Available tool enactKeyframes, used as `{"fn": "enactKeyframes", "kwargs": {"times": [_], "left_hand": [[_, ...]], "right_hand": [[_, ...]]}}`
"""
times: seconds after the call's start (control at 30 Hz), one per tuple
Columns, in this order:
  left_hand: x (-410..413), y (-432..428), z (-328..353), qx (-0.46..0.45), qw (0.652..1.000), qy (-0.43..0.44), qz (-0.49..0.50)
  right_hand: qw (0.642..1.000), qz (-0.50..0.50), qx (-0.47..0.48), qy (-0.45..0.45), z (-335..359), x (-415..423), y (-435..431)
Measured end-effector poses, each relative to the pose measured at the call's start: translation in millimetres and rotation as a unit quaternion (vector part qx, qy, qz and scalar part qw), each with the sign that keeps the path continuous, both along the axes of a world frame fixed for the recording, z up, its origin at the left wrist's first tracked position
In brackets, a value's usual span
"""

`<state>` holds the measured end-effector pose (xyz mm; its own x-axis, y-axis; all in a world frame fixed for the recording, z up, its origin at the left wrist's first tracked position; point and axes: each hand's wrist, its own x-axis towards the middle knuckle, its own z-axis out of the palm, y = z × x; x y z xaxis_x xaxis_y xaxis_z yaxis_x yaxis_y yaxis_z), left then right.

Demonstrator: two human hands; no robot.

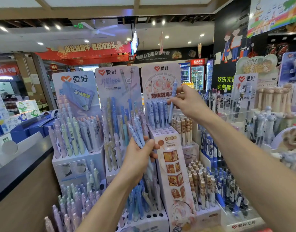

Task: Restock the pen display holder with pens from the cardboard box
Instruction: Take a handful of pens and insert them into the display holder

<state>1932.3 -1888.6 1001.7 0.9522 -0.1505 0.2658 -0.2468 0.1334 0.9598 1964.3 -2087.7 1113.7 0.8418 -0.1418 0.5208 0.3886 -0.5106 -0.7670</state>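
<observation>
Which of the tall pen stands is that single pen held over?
The pink stand: the right hand pinches a blue pen above its top tier; its left neighbours are bluish.

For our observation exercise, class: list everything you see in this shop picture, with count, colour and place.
pen display holder: one, pink-white, some holes empty, centre
standing pens: several, blue, upright in the holder's back rows
single pen: one, blue, above the holder's back rows
pen bundle: several, blue, just left of the holder
pastel pen stand: one, pale blue card, left
middle pen stand: one, lilac card, between the two
patterned pens: many, brown and cream, right of the holder
drinks fridges: at least two, red and blue tops, background
ceiling fan: one, white, upper left
banner: one, red, background left
left hand: grips the pen bundle, low centre
right hand: pinches the single pen, centre
</observation>
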Motion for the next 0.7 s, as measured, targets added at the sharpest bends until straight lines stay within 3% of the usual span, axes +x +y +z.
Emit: {"fn": "enactKeyframes", "kwargs": {"times": [0.23,0.7], "left_hand": [[3,-1,-3,0.035,0.999,-0.019,0.012],[4,0,-3,0.030,0.999,-0.017,0.013]], "right_hand": [[0.994,-0.058,-0.088,-0.012,-14,15,3],[0.979,-0.110,-0.171,0.031,-32,11,12]]}}
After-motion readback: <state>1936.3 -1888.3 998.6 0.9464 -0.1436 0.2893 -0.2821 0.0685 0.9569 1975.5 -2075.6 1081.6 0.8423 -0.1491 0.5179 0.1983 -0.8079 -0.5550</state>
